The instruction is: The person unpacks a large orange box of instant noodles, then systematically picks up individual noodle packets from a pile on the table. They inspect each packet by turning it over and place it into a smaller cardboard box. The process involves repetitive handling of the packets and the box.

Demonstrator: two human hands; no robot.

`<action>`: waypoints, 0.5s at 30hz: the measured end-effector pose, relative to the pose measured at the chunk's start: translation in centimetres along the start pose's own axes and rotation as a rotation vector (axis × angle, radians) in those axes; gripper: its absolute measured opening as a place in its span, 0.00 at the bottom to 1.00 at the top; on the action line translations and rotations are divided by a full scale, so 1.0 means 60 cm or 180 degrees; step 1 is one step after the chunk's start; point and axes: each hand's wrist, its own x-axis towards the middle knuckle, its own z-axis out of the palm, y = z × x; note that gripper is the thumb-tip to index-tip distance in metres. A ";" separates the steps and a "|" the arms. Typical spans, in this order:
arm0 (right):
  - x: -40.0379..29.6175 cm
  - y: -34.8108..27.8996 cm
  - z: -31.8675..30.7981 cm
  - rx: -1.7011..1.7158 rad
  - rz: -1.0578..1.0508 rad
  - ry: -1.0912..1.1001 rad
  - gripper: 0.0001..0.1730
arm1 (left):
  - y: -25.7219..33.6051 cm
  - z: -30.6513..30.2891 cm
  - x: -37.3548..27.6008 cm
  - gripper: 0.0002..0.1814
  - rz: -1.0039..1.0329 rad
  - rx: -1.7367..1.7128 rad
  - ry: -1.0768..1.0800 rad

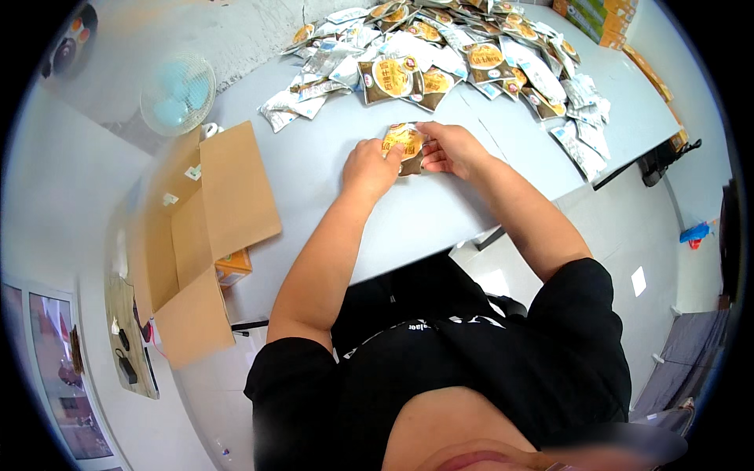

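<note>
Between my two hands, a brown and yellow printed food pouch (406,144) is held just above or on the grey table (318,171); which of the two cannot be told. My left hand (371,166) grips its left edge, thumb across the printed face. My right hand (450,148) holds the right edge, with fingertips at the top corner and side. Beyond the hands lies a large heap of similar pouches (390,78), some with the brown and yellow face up, others showing white backs (533,73).
An open cardboard box (241,188) stands at the table's left, flaps spread, with an orange carton (234,268) beside it. Behind it is a fan (178,94). Orange and green cartons (595,20) stand at the far right. White pouches (580,150) lie near the right edge.
</note>
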 end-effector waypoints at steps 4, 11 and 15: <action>0.077 0.001 0.042 0.0243 -0.0756 0.0061 0.22 | -0.048 0.055 0.059 0.21 -0.0156 -0.1536 0.0464; 0.157 -0.031 0.070 -0.0839 -0.1658 0.0203 0.22 | -0.087 0.024 0.150 0.24 -0.0624 -0.3022 0.0707; 0.167 -0.016 0.065 -0.0582 -0.1507 -0.0570 0.18 | -0.088 0.028 0.166 0.31 -0.0882 -0.3533 0.0432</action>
